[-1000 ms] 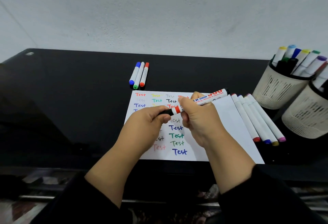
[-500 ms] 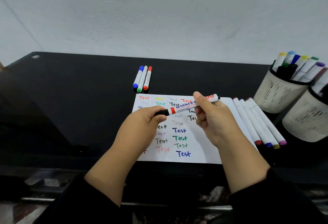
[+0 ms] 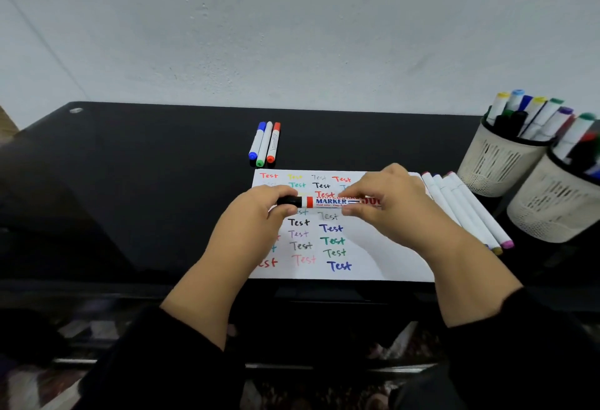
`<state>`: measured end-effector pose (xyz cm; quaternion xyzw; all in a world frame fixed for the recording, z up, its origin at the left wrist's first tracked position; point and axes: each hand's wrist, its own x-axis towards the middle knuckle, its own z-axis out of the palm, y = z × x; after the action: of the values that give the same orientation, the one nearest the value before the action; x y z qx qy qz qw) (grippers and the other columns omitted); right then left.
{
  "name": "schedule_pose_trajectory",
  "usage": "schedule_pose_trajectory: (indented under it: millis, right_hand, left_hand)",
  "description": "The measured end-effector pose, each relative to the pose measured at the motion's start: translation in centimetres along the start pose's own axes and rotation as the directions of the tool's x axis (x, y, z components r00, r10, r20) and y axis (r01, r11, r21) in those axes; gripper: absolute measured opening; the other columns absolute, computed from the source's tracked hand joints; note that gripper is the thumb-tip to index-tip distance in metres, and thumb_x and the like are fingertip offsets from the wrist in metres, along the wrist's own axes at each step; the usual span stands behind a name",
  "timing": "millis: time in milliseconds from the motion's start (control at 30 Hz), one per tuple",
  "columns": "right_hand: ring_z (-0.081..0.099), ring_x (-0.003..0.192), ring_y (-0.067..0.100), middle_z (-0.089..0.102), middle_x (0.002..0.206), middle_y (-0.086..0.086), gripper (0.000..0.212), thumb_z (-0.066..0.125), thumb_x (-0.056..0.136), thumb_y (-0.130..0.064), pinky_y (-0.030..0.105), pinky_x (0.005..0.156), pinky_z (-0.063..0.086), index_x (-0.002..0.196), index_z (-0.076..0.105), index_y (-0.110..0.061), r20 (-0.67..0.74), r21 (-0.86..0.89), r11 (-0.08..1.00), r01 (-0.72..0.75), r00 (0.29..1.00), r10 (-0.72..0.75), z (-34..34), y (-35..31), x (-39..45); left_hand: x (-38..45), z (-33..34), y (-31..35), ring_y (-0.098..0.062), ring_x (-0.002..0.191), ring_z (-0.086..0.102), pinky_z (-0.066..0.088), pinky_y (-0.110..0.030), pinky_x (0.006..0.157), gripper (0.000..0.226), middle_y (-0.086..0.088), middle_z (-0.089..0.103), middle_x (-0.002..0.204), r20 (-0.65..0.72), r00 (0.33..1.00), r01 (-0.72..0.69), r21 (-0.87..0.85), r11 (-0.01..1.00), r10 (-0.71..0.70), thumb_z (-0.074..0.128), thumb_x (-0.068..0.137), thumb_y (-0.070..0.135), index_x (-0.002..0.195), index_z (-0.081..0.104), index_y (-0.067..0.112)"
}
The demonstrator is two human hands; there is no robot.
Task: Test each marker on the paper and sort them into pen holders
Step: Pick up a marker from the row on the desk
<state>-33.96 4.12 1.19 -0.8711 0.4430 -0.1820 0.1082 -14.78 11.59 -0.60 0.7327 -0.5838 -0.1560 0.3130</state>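
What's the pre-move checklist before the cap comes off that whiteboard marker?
1. Left hand grips the black cap: ok.
2. Right hand holds the marker barrel: ok.
3. Marker sits level above the paper: ok.
4. Bare paper free for a new "Test", lower right: ok.
5. Cap loosened yet: cannot tell.
6. Room in the holders: near one crowded; far-right one cut off, cannot tell.
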Motion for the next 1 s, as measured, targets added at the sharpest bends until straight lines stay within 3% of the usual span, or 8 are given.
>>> schedule_pose_trajectory:
  millis: [100,200,300,400,633,700,800,1000]
  right_hand:
    - [0.026,0.096,0.006,0.058,0.114,-0.019,0.032,0.055,0.092,-0.039,0.024,0.079,0.014,0.124,0.059,-0.039,-0.006,-0.145,0.988,0.045,0.999,-0.046,-0.3,-0.2,-0.4]
    - [0.029,0.095,0.011,0.06,0.111,-0.01,0.028,0.056,0.094,-0.028,0.024,0.087,0.029,0.121,0.062,-0.028,-0.082,-0.105,0.994,0.026,0.996,-0.035,-0.9,0.1,-1.1]
    - [0.028,0.097,0.013,0.058,0.113,-0.006,0.025,0.053,0.096,-0.021,0.024,0.085,0.032,0.12,0.059,-0.022,-0.122,-0.144,0.987,-0.074,0.991,0.056,-2.0,1.2,-2.1]
    - [0.029,0.094,0.015,0.056,0.112,-0.003,0.022,0.048,0.098,-0.02,0.026,0.081,0.03,0.119,0.054,-0.021,-0.173,-0.158,0.969,-0.19,0.972,0.162,-3.6,2.5,-3.3]
    - [0.051,0.094,0.027,0.056,0.109,0.006,0.016,0.042,0.099,-0.017,0.032,0.071,0.037,0.113,0.046,-0.013,-0.338,0.013,0.9,-0.435,0.846,0.413,-8.7,5.2,-6.2]
    - [0.054,0.097,0.026,0.056,0.106,0.006,0.012,0.042,0.099,-0.017,0.029,0.068,0.039,0.109,0.046,-0.013,-0.403,0.071,0.897,-0.436,0.81,0.426,-9.6,6.1,-6.8]
    - [0.051,0.082,0.019,0.049,0.089,-0.003,0.004,0.041,0.099,-0.017,0.019,0.05,0.028,0.095,0.04,-0.02,-0.483,0.108,0.893,-0.437,0.762,0.431,-11.0,7.8,-7.6]
    - [0.045,0.078,0.017,0.042,0.082,-0.008,0.01,0.042,0.097,-0.013,0.022,0.051,0.028,0.093,0.038,-0.021,-0.503,0.096,0.878,-0.468,0.739,0.449,-11.4,10.1,-7.6]
  left_hand:
    - [-0.4,0.4,0.7,0.002,0.091,0.044,0.033,-0.004,0.069,0.029,0.022,0.048,0.099,-0.045,0.999,-0.011,-0.106,0.994,0.007,0.054,0.093,0.026,0.122,0.058,0.031]
    - [-0.6,0.5,1.7,0.003,0.099,0.044,0.037,-0.012,0.082,0.036,0.021,0.051,0.114,-0.019,1.0,0.007,-0.216,0.976,-0.011,0.059,0.09,0.03,0.125,0.054,0.036]
    - [-0.5,1.4,3.1,0.002,0.11,0.04,0.036,-0.007,0.077,0.05,0.023,0.046,0.123,0.111,0.994,0.042,-0.259,0.965,-0.013,0.058,0.09,0.036,0.137,0.04,0.039]
    - [-0.2,2.7,4.4,-0.007,0.127,0.039,0.033,-0.023,0.097,0.051,0.017,0.043,0.139,0.195,0.981,0.042,-0.209,0.977,-0.001,0.054,0.092,0.038,0.14,0.038,0.035]
    - [1.4,7.2,7.7,-0.009,0.132,0.035,0.027,-0.022,0.103,0.054,0.01,0.035,0.147,0.338,0.932,-0.105,-0.097,0.99,0.132,0.055,0.091,0.042,0.141,0.038,0.031]
    - [1.9,8.2,8.2,-0.009,0.134,0.032,0.025,-0.023,0.105,0.055,0.01,0.033,0.148,0.354,0.924,-0.139,-0.045,0.989,0.146,0.054,0.091,0.043,0.142,0.037,0.03]
    - [2.6,9.7,8.7,-0.011,0.136,0.029,0.023,-0.026,0.109,0.059,0.008,0.031,0.149,0.378,0.909,-0.193,0.013,0.981,0.174,0.054,0.09,0.045,0.143,0.035,0.027]
    - [3.2,10.9,8.4,-0.01,0.138,0.023,0.02,-0.028,0.111,0.067,0.011,0.024,0.152,0.385,0.905,-0.245,0.119,0.962,0.182,0.052,0.089,0.051,0.146,0.028,0.026]
